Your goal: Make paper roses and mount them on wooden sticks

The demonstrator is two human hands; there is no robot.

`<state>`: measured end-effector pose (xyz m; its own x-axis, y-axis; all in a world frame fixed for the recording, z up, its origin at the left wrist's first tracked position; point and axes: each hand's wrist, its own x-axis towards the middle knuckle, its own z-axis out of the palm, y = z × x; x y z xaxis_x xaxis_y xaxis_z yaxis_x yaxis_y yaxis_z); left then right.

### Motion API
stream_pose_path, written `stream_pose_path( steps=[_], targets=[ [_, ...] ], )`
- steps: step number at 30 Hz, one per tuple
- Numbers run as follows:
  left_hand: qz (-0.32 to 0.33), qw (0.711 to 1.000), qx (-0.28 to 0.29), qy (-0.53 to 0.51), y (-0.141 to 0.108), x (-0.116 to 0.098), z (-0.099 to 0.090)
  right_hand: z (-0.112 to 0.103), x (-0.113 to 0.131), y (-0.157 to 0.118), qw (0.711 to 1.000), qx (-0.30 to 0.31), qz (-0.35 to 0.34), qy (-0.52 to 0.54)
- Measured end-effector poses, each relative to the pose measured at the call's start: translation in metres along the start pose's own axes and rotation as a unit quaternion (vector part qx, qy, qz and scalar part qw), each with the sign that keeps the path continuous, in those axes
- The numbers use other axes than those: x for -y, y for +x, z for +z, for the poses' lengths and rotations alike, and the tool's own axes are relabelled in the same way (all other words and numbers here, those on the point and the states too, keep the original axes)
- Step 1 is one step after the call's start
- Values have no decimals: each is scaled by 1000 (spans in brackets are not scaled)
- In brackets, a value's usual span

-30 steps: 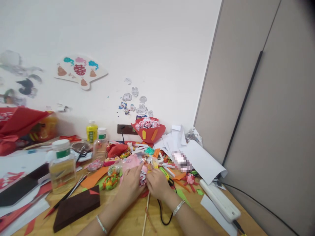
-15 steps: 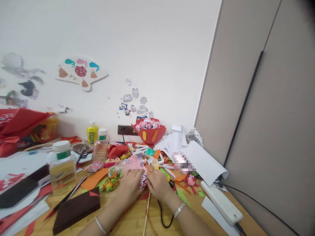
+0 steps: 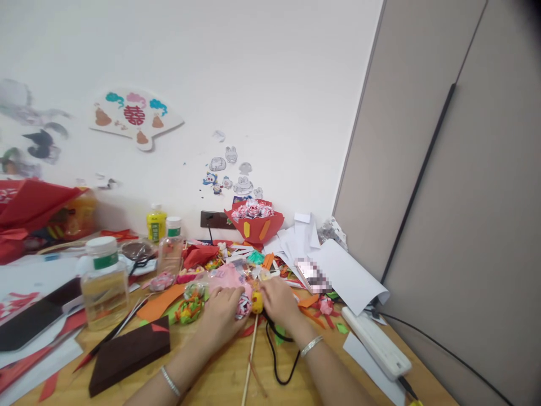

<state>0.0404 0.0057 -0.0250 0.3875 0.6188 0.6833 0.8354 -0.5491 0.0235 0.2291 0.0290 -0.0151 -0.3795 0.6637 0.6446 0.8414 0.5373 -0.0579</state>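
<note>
Fingers of my left hand (image 3: 224, 313) are curled round a pink-and-white paper flower (image 3: 243, 306) at the middle of the table. My right hand (image 3: 279, 301) is closed on a yellow object (image 3: 257, 302), most of which its fingers hide; its kind is unclear. From beneath that hand a black cord (image 3: 276, 366) loops over the wood. A thin wooden stick (image 3: 250, 361) points toward me between my forearms. Pink paper in clear wrapping (image 3: 228, 275) lies just beyond the flower.
A red-wrapped bouquet (image 3: 256, 223) stands by the wall. On the left are a lidded jar (image 3: 105, 287), a dark block (image 3: 130, 355) and a black pencil-like item (image 3: 105, 341). A white power strip (image 3: 376, 341) lies right, near rolled paper (image 3: 350, 276).
My right hand has moved slightly right and up, away from the flower, and the yellow object now shows beside it. The black cord has shifted. My left hand stays on the flower.
</note>
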Motion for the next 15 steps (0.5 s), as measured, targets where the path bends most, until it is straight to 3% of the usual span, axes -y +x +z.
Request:
stream_pose_path(
  steps=[4, 7, 10, 15],
  targets=[
    [-10, 1000, 10, 5, -1, -2, -3, -20, -64, -3, 979, -21, 201, -38],
    [-13, 1000, 19, 7, -1, -3, -3, -28, -104, -15, 955, -1, 292, -59],
    [-7, 1000, 19, 14, -1, -3, -3, -25, -120, -25, 942, 38, 325, -73],
    [-7, 1000, 10, 9, 0, -5, -6, -18, -121, -27, 929, 92, 346, -95]
  ],
)
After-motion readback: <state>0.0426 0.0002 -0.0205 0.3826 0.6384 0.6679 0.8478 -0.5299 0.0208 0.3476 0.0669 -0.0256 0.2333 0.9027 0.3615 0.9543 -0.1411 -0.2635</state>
